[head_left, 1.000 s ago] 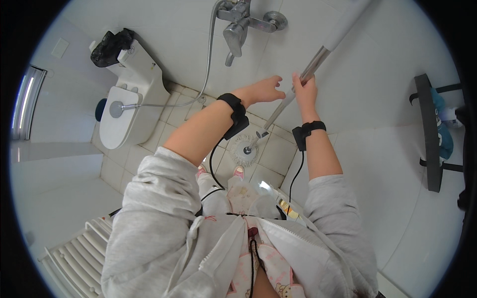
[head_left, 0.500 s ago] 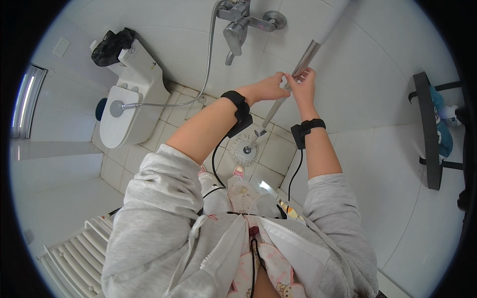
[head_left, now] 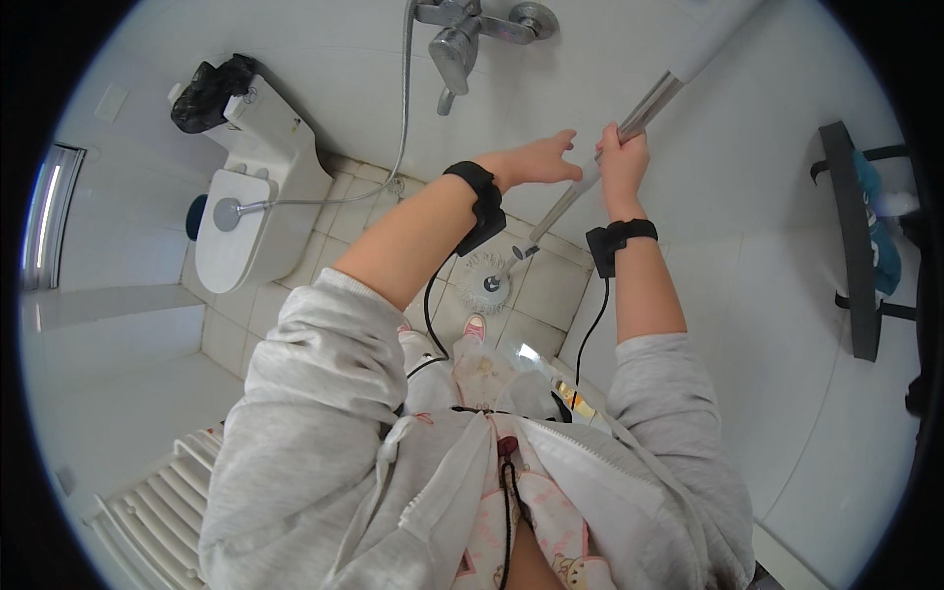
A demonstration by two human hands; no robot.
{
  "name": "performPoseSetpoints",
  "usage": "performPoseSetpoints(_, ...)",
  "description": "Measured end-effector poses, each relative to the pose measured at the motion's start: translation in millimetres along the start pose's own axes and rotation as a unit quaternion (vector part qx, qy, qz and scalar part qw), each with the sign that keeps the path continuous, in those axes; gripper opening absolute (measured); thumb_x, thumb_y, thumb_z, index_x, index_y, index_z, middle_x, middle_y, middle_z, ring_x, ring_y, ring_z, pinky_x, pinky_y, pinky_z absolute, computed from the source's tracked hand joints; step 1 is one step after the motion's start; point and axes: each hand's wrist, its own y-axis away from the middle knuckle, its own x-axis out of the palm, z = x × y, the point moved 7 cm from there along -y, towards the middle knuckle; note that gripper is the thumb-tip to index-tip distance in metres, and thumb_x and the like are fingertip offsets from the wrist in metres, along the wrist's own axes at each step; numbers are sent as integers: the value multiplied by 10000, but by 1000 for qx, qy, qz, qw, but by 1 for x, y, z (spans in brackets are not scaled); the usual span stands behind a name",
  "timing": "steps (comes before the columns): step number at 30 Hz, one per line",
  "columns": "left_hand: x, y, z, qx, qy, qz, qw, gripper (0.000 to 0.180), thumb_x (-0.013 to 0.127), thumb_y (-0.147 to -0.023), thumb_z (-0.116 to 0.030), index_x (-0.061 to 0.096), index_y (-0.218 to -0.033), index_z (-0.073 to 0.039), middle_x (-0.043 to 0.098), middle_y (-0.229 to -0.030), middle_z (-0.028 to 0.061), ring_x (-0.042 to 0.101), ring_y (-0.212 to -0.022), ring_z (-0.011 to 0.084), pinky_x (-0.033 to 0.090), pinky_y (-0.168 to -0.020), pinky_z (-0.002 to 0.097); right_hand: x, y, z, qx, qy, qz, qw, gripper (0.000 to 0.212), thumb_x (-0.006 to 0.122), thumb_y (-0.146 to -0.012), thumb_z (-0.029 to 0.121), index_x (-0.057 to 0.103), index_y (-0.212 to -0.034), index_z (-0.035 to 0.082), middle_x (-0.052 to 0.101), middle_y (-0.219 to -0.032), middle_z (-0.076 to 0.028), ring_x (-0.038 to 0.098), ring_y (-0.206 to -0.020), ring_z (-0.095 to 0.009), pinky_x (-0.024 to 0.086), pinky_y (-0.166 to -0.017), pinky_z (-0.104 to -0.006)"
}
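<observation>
A long-handled floor brush (head_left: 559, 216) slants across the middle, with a silver and white pole whose top runs out toward the upper right. Its round head with white bristles (head_left: 475, 272) rests on the tiled floor in front of my feet. My right hand (head_left: 624, 165) is wrapped round the silver part of the pole, just above a pale collar. Just left of that collar, my left hand (head_left: 536, 163) is open, thumb and fingers apart, holding nothing. Black straps with small boxes and cables circle both wrists.
A white toilet (head_left: 258, 211) stands at the left, a shower head (head_left: 227, 213) lying on its lid and a black plastic bag (head_left: 211, 93) on its tank. A metal mixer tap (head_left: 454, 54) juts from the far wall. At right is a dark wall rack (head_left: 854, 246); a slatted white radiator (head_left: 147, 511) is at lower left.
My left hand has opened and come away from the pole. My right hand has closed round it and shifted slightly right, and the pole's upper part has swung to the right.
</observation>
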Motion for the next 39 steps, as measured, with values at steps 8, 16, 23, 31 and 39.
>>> performPoseSetpoints(8,10,-4,3,-26,-19,19,999,765,572,-777,-289,191,-1381,-13,359,-1352,202,390,-1212,328,339,-981,358,-9,7,-16,1,57,7,998,275,621,-814,257,481,-784,21,573,-668,-56,549,-622,-136,440,-566,-286)
performPoseSetpoints(16,10,-1,-3,-34,-5,21,999,759,562,-788,-306,187,-1383,-20,342,-1357,222,379,-1219,340,331,-987,366,-11,12,-2,-40,39,10,998,584,741,-715,294,374,-1043,-20,519,-922,-95,521,-803,-175,449,-721,-302)
performPoseSetpoints(23,10,0,-5,-28,2,18,999,768,567,-787,-312,179,-1387,-29,331,-1363,223,377,-1223,338,329,-988,367,-12,10,5,-43,46,10,998,668,759,-687,309,362,-1100,-36,484,-942,-88,495,-864,-184,424,-766,-310)
performPoseSetpoints(31,-1,4,14,-39,13,-24,999,779,592,-775,-286,184,-1387,-30,364,-1350,203,410,-1201,315,361,-963,350,-12,12,13,-103,87,-17,991,818,782,-658,290,289,-1227,-29,385,-1141,-139,399,-1084,-246,390,-878,-377)
performPoseSetpoints(39,-25,23,34,-51,22,-90,994,757,598,-773,-259,214,-1379,-19,378,-1343,198,421,-1191,304,371,-957,339,-17,25,26,-178,95,-51,978,908,780,-647,221,188,-1292,-22,301,-1282,-196,280,-1219,-332,286,-995,-415)
